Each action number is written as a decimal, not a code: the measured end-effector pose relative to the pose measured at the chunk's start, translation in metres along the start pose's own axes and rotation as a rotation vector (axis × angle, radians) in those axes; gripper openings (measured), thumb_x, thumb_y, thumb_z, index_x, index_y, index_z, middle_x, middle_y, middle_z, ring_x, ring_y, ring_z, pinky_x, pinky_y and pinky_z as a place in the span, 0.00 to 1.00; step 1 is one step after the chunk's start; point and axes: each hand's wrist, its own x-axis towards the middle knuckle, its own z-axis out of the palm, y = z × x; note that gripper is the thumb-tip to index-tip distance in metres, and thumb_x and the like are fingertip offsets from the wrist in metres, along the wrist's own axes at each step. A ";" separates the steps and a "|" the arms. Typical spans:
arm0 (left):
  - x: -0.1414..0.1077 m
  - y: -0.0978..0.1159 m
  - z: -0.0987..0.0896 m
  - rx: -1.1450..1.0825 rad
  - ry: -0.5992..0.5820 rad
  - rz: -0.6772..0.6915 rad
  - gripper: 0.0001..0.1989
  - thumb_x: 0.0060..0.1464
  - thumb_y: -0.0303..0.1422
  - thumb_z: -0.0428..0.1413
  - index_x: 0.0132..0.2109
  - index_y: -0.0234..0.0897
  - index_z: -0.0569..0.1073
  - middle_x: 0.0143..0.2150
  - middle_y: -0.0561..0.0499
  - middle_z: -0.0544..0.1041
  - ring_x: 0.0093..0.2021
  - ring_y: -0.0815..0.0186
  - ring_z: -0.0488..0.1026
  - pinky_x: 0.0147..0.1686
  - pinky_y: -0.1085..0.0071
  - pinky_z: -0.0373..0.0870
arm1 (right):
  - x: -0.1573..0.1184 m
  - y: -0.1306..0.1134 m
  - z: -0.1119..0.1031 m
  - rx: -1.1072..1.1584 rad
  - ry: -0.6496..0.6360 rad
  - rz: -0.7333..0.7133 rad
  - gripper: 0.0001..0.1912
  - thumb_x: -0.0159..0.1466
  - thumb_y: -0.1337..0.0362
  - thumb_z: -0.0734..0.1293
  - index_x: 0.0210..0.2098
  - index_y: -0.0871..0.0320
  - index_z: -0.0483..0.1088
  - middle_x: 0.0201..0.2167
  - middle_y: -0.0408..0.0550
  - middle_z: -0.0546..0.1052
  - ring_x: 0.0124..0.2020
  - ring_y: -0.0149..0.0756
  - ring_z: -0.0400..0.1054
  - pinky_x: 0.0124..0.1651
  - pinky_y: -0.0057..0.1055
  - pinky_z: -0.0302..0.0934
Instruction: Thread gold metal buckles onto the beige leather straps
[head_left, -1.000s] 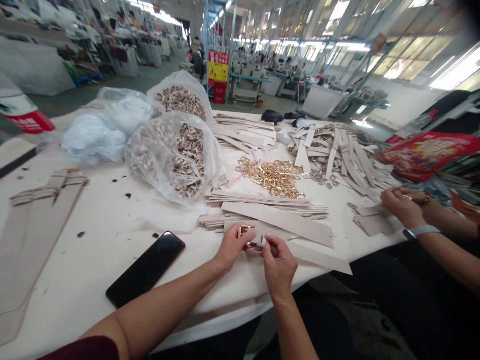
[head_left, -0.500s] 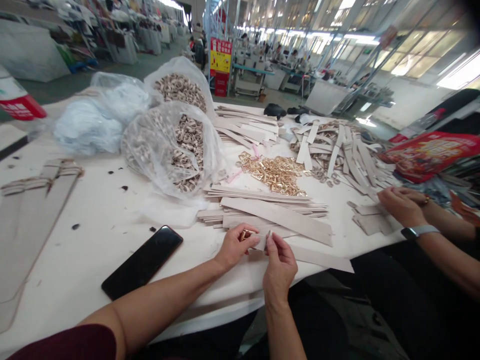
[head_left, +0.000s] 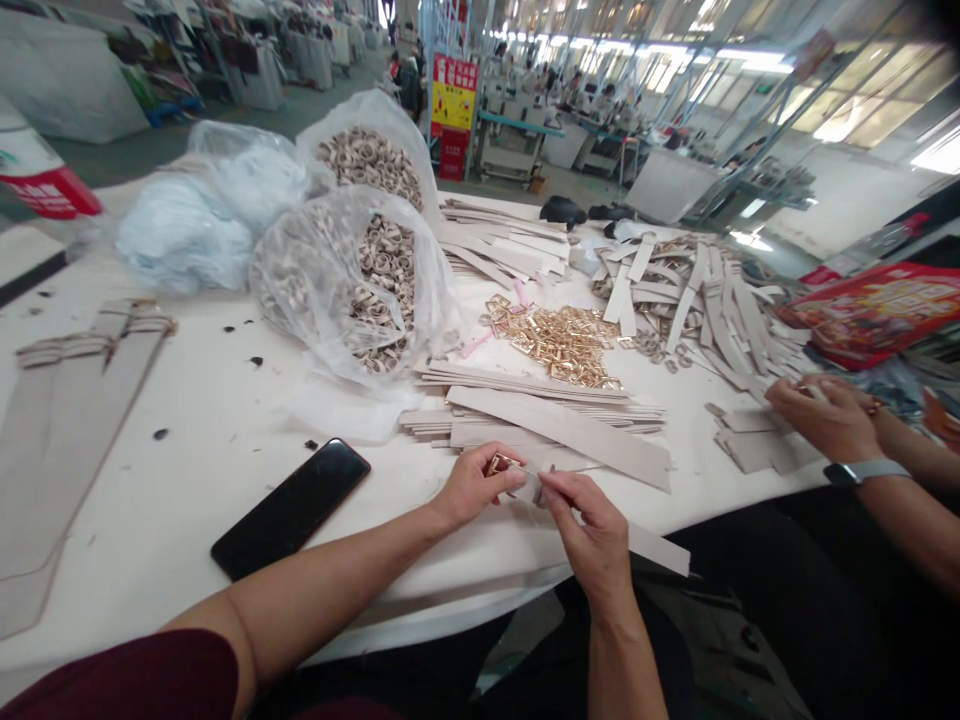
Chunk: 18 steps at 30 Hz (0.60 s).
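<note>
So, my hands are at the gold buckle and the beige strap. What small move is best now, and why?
Probably ease the beige strap snug against the gold buckle with the right hand, while the left hand steadies it: the left hand already holds the buckle, and the right fingers pinch the strap beside it.

— Left hand (head_left: 480, 488)?
— Curled around a small gold buckle (head_left: 501, 465), with a beige strip (head_left: 529, 490) just beside it.
— Right hand (head_left: 592, 530)?
— Fingers (head_left: 559, 487) pinching that strip, right up near the buckle.
— And around them?
— Black phone (head_left: 291, 508) on the white table (head_left: 150, 480), off to the left; stacked beige strips (head_left: 555, 420) ahead, loose gold buckles (head_left: 555, 345) beyond, and a clear bag of pale rings (head_left: 382, 290).
— Anyone else?
— A co-worker's hand (head_left: 829, 420), wristband on, near small beige pieces (head_left: 757, 440).
</note>
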 end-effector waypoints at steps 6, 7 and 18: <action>-0.003 0.000 0.000 0.042 -0.058 0.001 0.14 0.48 0.37 0.60 0.41 0.33 0.73 0.22 0.58 0.62 0.24 0.74 0.61 0.19 0.82 0.62 | 0.004 -0.004 -0.012 -0.066 -0.096 -0.032 0.11 0.62 0.68 0.65 0.44 0.52 0.73 0.38 0.46 0.76 0.41 0.35 0.69 0.44 0.34 0.63; -0.003 0.000 0.001 0.043 -0.058 0.002 0.14 0.48 0.37 0.60 0.41 0.33 0.73 0.22 0.58 0.62 0.24 0.75 0.60 0.19 0.82 0.62 | 0.004 -0.004 -0.012 -0.075 -0.098 -0.027 0.12 0.63 0.68 0.64 0.44 0.52 0.73 0.38 0.46 0.76 0.41 0.35 0.68 0.44 0.34 0.63; -0.004 -0.002 0.002 0.051 -0.077 0.011 0.15 0.49 0.39 0.59 0.42 0.33 0.73 0.23 0.58 0.62 0.24 0.74 0.61 0.19 0.82 0.62 | 0.000 -0.009 -0.014 -0.150 -0.112 -0.056 0.11 0.63 0.68 0.64 0.44 0.54 0.72 0.38 0.46 0.76 0.38 0.34 0.69 0.42 0.32 0.64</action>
